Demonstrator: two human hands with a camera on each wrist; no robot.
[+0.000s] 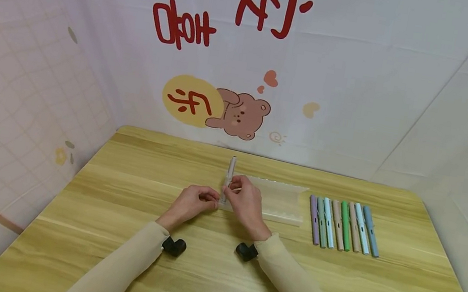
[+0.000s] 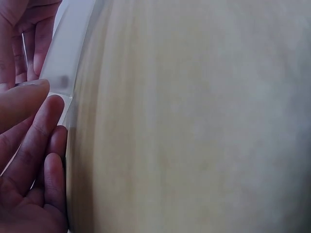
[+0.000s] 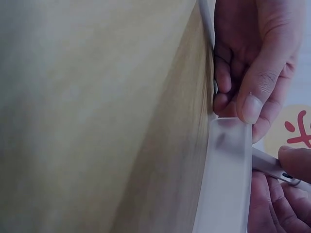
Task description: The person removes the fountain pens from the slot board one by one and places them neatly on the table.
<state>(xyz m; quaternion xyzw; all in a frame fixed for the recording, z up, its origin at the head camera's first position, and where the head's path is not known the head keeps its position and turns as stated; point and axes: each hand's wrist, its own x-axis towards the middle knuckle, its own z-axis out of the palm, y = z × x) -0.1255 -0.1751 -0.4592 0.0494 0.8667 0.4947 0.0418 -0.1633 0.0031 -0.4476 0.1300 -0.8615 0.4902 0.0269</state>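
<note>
A translucent pen case [image 1: 282, 202] lies on the table, its long near wall facing me. At its near left corner my left hand [image 1: 192, 203] pinches the edge between thumb and forefinger; that corner of the case [image 2: 63, 68] also shows in the left wrist view. My right hand [image 1: 247, 204] pinches a pale pinkish-grey pen [image 1: 232, 167], held nearly upright over the left end of the case. In the right wrist view the pen [image 3: 268, 164] passes behind the case wall [image 3: 223, 184], which hides its lower end.
Right of the case, several capped pens [image 1: 343, 224] lie side by side in purple, greens, light blues, browns and blue. A wood-grain table [image 1: 207, 285] runs back to a printed white cloth wall [image 1: 354, 83]. Black wrist mounts [image 1: 174, 246] stick out from both sleeves.
</note>
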